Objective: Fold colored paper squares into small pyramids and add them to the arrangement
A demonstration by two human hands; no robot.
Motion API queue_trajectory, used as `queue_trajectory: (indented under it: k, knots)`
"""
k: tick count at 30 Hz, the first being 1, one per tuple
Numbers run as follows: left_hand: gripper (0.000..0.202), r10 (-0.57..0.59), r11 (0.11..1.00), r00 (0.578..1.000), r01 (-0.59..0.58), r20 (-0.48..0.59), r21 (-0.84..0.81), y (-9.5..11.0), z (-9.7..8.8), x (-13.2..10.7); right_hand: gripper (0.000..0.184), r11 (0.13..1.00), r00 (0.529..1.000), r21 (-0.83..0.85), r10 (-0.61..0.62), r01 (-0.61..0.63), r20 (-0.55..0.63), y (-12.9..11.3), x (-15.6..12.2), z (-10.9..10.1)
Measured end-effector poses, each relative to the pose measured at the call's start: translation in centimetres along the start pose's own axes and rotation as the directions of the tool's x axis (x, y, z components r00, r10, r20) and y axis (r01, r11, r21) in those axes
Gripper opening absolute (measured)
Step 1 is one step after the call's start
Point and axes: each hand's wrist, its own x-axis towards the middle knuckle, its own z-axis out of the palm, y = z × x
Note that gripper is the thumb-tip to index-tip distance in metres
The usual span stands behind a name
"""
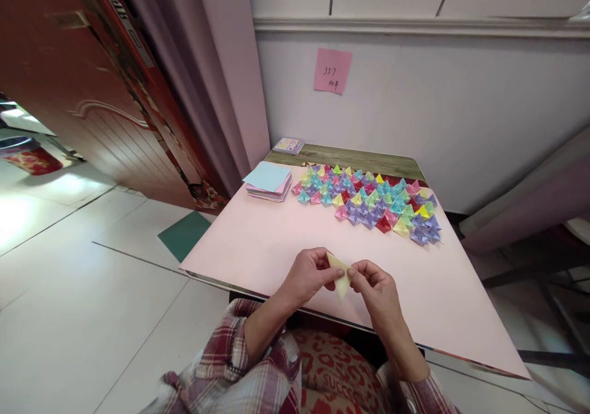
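Yellow paper (342,288) between fingers (332,274), bucket (34,158) on floor (59,291)

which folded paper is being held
The pale yellow piece, held by left hand and right hand; the other folded pieces lie grouped on the table.

Pale yellow paper (342,285), maroon plaid sleeves (233,343), pink tabletop (253,242)
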Motion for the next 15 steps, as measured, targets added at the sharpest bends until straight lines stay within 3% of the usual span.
queue_trajectory:
  k: [9, 13, 15]
  knots:
    - [0.039, -0.069, 0.996, 0.998, 0.068, 0.012, 0.055, 0.3, -0.1, -0.2, 0.036, 0.999, 0.998, -0.032, 0.031, -0.030, 0.054, 0.0, 0.2, -0.7]
    - [0.051, -0.006, 0.988, 1.000, 0.008, -0.017, 0.154, 1.2, -0.2, 0.0, 0.034, 0.997, 0.996, 0.029, 0.069, -0.071, 0.058, 0.1, 0.6, -0.9]
    - [0.052, 0.094, 0.981, 0.991, -0.076, -0.092, 0.178, 1.9, -0.4, 0.3, 0.032, 0.988, 0.995, 0.126, 0.090, -0.085, -0.039, 0.1, 1.0, -0.8]
